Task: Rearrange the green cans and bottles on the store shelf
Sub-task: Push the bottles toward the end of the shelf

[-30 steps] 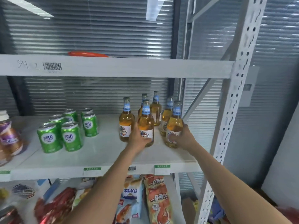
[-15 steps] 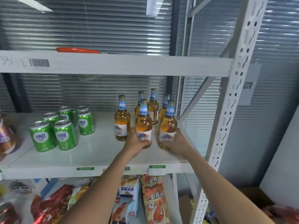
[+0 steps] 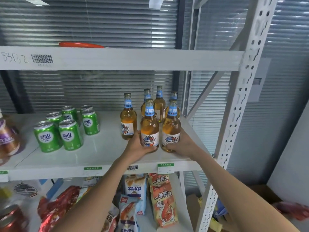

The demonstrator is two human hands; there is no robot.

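Head view shows both hands low on the middle shelf (image 3: 100,158), each wrapped round the base of a beer bottle at the front of the right-hand cluster. Left hand (image 3: 135,146) has its grip closed on the left front bottle (image 3: 149,128), fingers curled under the label; right hand (image 3: 185,144) has its grip closed on the right front bottle (image 3: 171,126) in the same way. These two bottles stand upright, just beside each other and near the shelf's front edge. A third bottle (image 3: 128,118) stands alone just to their left, and three more (image 3: 159,106) stand close behind. The green cans (image 3: 66,128), six as far as I can tell, sit in a loose group well apart on the left side of the same shelf. The step in hand looks like placing or lining up the front pair. To do it well, I judge it best to keep the hold low on the glass, where the weight is, and to keep each bottle vertical while sliding or setting it down. Glass against glass can chip or knock a neighbour, so leave a small gap to the bottles behind. Bases should sit fully on the shelf, clear of the lip, labels facing out. Let go only once each bottle stands steady.
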